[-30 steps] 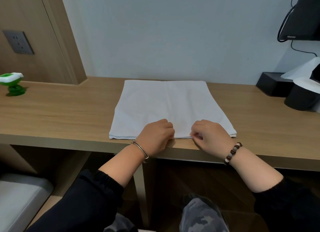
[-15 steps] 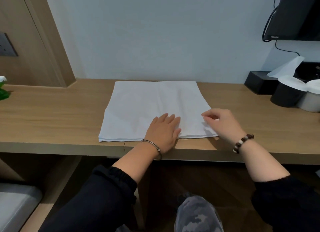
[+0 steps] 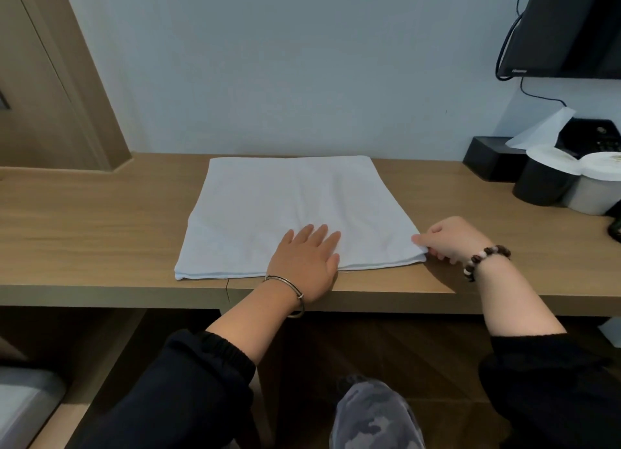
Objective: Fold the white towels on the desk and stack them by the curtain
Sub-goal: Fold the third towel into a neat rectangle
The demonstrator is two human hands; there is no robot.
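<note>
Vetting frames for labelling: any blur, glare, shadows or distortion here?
Head view: soft even light, no glare; right hand casts a soft shadow on the desk; wide-angle tilts the door frame and TV; left hand sharp, no motion blur; white towel texture washed out.
</note>
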